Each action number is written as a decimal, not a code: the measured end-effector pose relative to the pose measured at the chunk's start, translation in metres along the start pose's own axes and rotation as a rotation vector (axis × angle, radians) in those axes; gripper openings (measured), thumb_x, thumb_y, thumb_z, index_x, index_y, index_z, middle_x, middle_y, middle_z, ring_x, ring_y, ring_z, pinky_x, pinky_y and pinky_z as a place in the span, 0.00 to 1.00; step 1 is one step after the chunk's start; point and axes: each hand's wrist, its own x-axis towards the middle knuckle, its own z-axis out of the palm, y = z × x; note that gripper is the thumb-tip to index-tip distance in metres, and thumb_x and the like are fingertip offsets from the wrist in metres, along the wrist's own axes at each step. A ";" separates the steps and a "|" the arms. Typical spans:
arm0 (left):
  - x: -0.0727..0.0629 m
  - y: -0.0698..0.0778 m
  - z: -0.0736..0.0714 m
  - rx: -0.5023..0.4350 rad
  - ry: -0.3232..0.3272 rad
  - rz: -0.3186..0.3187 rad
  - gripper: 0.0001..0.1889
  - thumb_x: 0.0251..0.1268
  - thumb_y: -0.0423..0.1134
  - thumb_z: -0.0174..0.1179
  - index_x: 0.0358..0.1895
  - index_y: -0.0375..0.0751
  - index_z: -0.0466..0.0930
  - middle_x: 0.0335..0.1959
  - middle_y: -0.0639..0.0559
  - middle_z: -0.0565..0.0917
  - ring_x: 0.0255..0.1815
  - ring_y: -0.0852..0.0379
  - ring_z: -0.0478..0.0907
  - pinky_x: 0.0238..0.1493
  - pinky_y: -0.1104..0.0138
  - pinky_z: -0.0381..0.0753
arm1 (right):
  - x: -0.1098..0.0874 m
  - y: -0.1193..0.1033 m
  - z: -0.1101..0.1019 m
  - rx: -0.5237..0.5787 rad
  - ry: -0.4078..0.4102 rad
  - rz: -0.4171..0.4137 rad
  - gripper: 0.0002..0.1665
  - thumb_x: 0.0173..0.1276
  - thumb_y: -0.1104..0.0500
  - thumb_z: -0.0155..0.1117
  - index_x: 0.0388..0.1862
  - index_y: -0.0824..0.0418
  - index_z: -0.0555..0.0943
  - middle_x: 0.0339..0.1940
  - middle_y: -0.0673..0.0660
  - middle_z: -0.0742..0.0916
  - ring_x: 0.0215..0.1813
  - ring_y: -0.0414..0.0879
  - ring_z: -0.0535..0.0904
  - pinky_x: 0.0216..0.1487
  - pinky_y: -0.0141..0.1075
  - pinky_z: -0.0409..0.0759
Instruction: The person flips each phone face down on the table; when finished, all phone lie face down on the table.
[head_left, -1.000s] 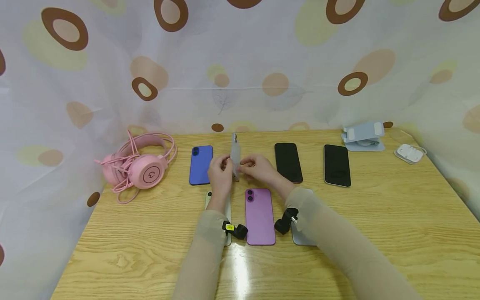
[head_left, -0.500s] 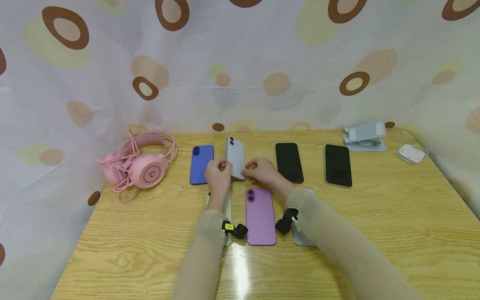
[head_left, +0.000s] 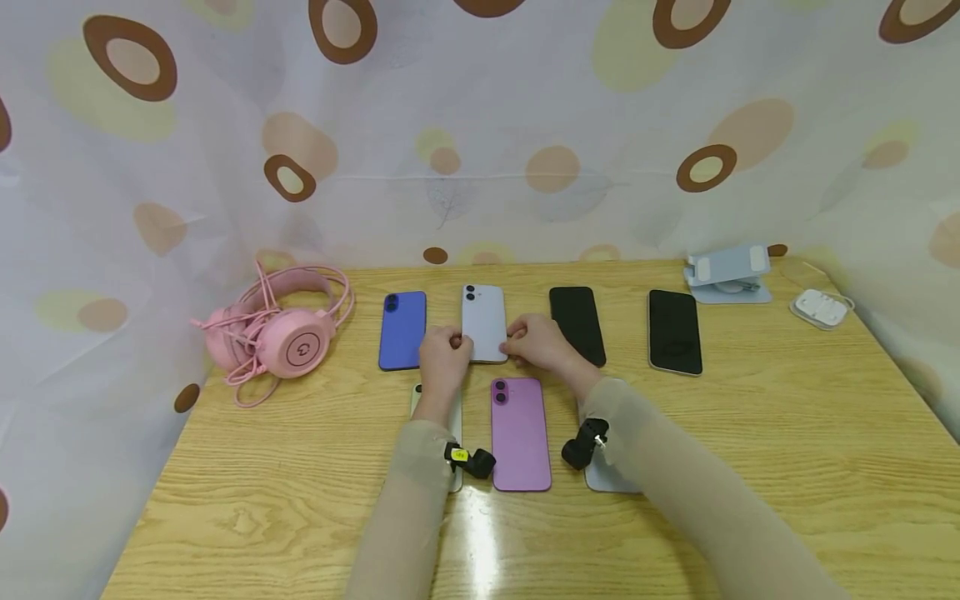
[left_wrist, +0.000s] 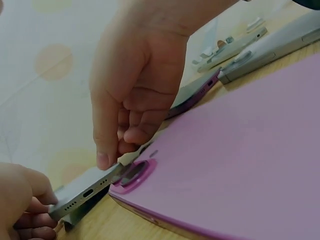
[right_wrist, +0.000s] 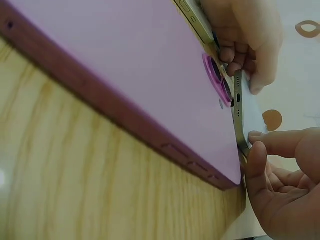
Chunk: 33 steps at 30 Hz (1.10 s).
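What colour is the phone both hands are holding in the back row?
Pale silver-white, back side up: the phone held by the left hand and right hand. Clearest in the head view.

From my head view, the left forearm [head_left: 420, 467] covers most of a pale phone [head_left: 415, 392]; only a sliver shows at its nine o'clock side. The right sleeve [head_left: 645, 450] hides the grey phone [head_left: 600, 479] except its near corner. In my left wrist view the purple phone [left_wrist: 235, 165] runs off the frame at three o'clock. The white item [head_left: 820, 307] at the table's two o'clock corner is too small to name, perhaps a charger.
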 end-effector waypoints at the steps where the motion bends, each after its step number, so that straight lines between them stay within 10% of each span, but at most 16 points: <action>1: 0.000 0.000 0.000 0.023 -0.017 0.003 0.08 0.59 0.31 0.58 0.37 0.29 0.84 0.32 0.45 0.75 0.36 0.50 0.71 0.38 0.61 0.74 | 0.000 0.001 -0.001 0.006 0.005 0.002 0.19 0.63 0.63 0.66 0.49 0.70 0.75 0.31 0.57 0.82 0.24 0.42 0.79 0.27 0.30 0.76; 10: -0.001 0.000 0.001 0.084 -0.068 0.008 0.07 0.56 0.30 0.57 0.35 0.31 0.82 0.31 0.48 0.72 0.36 0.52 0.68 0.37 0.62 0.71 | -0.001 0.005 0.000 -0.001 0.022 -0.029 0.19 0.64 0.63 0.66 0.50 0.72 0.75 0.31 0.58 0.82 0.24 0.42 0.79 0.27 0.30 0.78; 24: -0.001 0.018 0.001 -0.076 -0.103 0.043 0.19 0.57 0.29 0.56 0.53 0.30 0.78 0.32 0.47 0.76 0.33 0.53 0.73 0.35 0.64 0.75 | -0.016 0.005 -0.025 -0.194 0.062 -0.129 0.25 0.64 0.57 0.66 0.56 0.70 0.75 0.40 0.59 0.81 0.33 0.46 0.81 0.37 0.35 0.78; 33: -0.007 0.055 0.040 -0.187 -0.280 0.118 0.16 0.60 0.32 0.57 0.52 0.32 0.79 0.33 0.48 0.79 0.32 0.57 0.75 0.32 0.70 0.74 | -0.029 0.024 -0.071 -0.261 0.113 -0.104 0.25 0.66 0.60 0.64 0.57 0.72 0.72 0.36 0.60 0.80 0.27 0.47 0.80 0.30 0.35 0.79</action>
